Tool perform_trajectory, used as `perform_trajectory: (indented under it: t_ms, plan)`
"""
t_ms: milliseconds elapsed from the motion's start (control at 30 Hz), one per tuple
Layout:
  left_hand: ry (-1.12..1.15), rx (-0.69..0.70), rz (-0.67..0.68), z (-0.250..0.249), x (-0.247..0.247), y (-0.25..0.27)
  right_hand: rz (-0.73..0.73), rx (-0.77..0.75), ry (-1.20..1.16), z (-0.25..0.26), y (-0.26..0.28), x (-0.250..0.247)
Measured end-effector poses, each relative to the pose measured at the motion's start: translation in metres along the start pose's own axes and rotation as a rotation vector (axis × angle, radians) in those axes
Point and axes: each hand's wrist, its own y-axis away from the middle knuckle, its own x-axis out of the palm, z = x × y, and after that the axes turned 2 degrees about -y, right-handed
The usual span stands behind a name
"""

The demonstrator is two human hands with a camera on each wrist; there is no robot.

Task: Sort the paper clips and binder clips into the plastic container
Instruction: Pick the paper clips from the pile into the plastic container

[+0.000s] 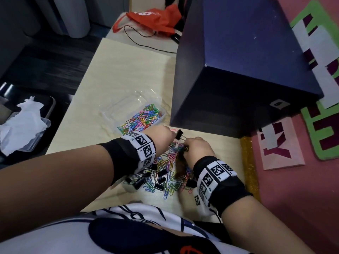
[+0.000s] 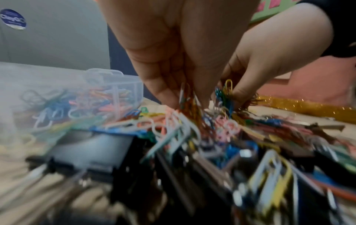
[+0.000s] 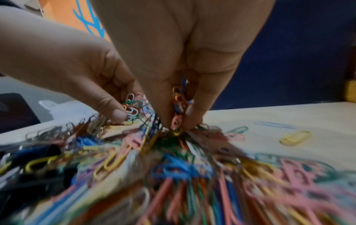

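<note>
A heap of coloured paper clips (image 1: 169, 162) mixed with black binder clips (image 1: 159, 186) lies on the pale table near its front edge. Both hands dig into the far end of the heap. My left hand (image 1: 171, 137) pinches a bunch of paper clips (image 2: 185, 97) between thumb and fingers. My right hand (image 1: 187, 144) pinches another small bunch (image 3: 178, 103) close beside it. One black binder clip (image 1: 179, 134) stands just beyond the fingertips. The clear plastic container (image 1: 163, 117) sits behind the left hand, lid open, with many paper clips inside.
A large dark blue box (image 1: 238, 70) stands right behind the hands. A gold glitter strip (image 1: 249, 162) runs along the table's right edge by a pink wall. An orange bag (image 1: 156, 17) and black cable (image 1: 139, 35) lie at the back. A few loose clips (image 3: 295, 137) lie apart.
</note>
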Motion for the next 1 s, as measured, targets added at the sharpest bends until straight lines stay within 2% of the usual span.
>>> perform_trajectory:
  t_ms: [200, 400, 533, 667, 767, 867, 933, 1000]
  plan:
    - [0.105, -0.052, -0.173, 0.013, -0.024, 0.005, 0.025, 0.059, 0.119, 0.015, -0.005, -0.018]
    - [0.205, -0.189, -0.311, 0.054, -0.042, 0.017, 0.003, -0.010, 0.069, 0.045, -0.005, -0.036]
    - [0.214, -0.265, -0.236, 0.075, -0.038, 0.028, -0.075, -0.116, -0.047, 0.073, -0.009, -0.041]
    - [0.224, -0.290, -0.233, 0.084, -0.028, 0.036, -0.211, -0.177, -0.199, 0.096, -0.025, -0.036]
    - [0.218, -0.292, -0.223, 0.087, -0.023, 0.039, -0.149, -0.213, -0.273, 0.104, -0.031, -0.034]
    - [0.179, -0.269, -0.169, 0.086, -0.018, 0.041, -0.127, -0.185, -0.252, 0.101, -0.031, -0.037]
    - [0.144, -0.237, -0.106, 0.084, -0.014, 0.041, -0.116, -0.146, -0.151, 0.093, -0.030, -0.036]
    - [0.093, -0.197, -0.048, 0.080, -0.011, 0.040, -0.016, -0.100, 0.025, 0.087, -0.028, -0.028]
